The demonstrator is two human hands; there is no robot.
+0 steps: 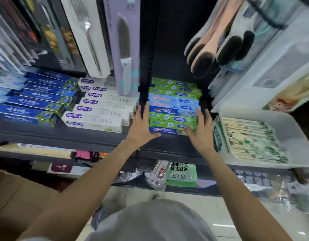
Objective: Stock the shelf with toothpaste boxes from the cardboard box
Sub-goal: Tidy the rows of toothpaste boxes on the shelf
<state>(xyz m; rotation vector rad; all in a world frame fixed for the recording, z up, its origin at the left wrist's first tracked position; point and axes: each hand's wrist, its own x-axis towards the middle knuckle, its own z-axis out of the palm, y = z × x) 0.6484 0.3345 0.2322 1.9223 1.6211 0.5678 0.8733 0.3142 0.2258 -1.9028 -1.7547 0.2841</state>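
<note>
A stack of green and blue toothpaste boxes [173, 105] lies flat on the dark shelf [98, 138], right of the black upright post. My left hand [142, 124] rests flat against the stack's left end, fingers spread. At the stack's right end my right hand [201, 128] presses with its thumb on the front green box. Neither hand holds a box. A corner of the brown cardboard box [14, 199] shows at the lower left, and its inside is out of view.
White toothpaste boxes [99, 108] and dark blue ones [40, 98] fill the shelf to the left. A white bin of chopstick packs [254, 136] sits at the right. Boxed knives and forks [124, 49] and brushes [216, 49] hang above. Lower shelves hold packets.
</note>
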